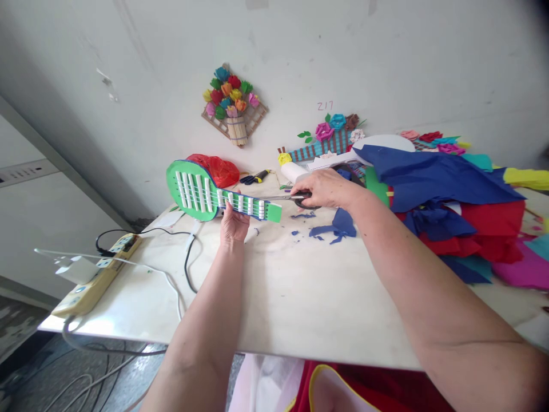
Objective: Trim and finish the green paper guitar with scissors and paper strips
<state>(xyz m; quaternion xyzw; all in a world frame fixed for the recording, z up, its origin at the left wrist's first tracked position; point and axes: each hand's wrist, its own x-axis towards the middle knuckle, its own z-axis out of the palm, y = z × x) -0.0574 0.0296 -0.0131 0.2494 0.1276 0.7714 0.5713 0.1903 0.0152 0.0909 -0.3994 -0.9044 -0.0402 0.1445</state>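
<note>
Guitar neck (251,206) atop left fingers (229,209) | scissors (278,198) in right fingers (315,182), apparently touching it

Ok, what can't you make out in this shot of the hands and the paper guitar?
Head view:
Handles of the scissors: hidden under the right hand.
Fingers of the left hand: mostly hidden behind the neck of the paper guitar.
Blade tips at that neck: too small to tell what they cut.
The coloured paper pile: cut off by the right edge.

A power strip (100,274) lies left of the left hand (234,224); paper sheets (450,194) pile right of the right hand (326,189), scraps (332,230) just beside it.
</note>
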